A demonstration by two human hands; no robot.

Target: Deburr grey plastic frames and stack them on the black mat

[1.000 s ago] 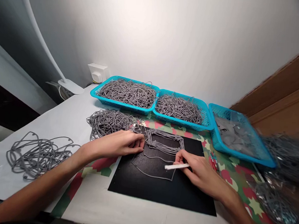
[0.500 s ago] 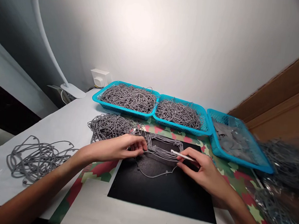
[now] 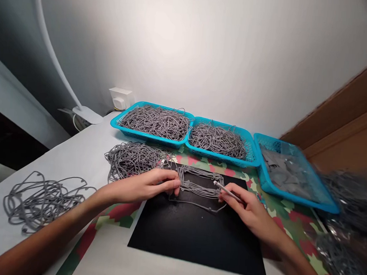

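Note:
Above a black mat [image 3: 195, 239], my left hand [image 3: 163, 184] is closed in a pinch at the left end of a thin grey rubber gasket loop [image 3: 194, 204]. My right hand [image 3: 244, 202] grips a slim white stick [image 3: 228, 189] like a pen, its tip pointing up and left. The fingertips of that hand are also at the loop's right end; whether they pinch it is hidden. Between the hands, on the mat's far part, lies a neat stack of similar grey gaskets [image 3: 200, 189], laid out as a rough rectangle.
Blue baskets [image 3: 152, 138] along the wall hold tangled grey loops; another blue basket [image 3: 295, 200] holds clear bags. Loose loops lie in a near pile [image 3: 134, 159] and a left pile [image 3: 45, 203]. Bagged loops [image 3: 341, 257] are at right. A white lamp [image 3: 55, 59] stands at left.
The loop's near side has been drawn up toward the stack and now hangs flatter. My left fingers have closed more, and the white stick has shifted slightly right.

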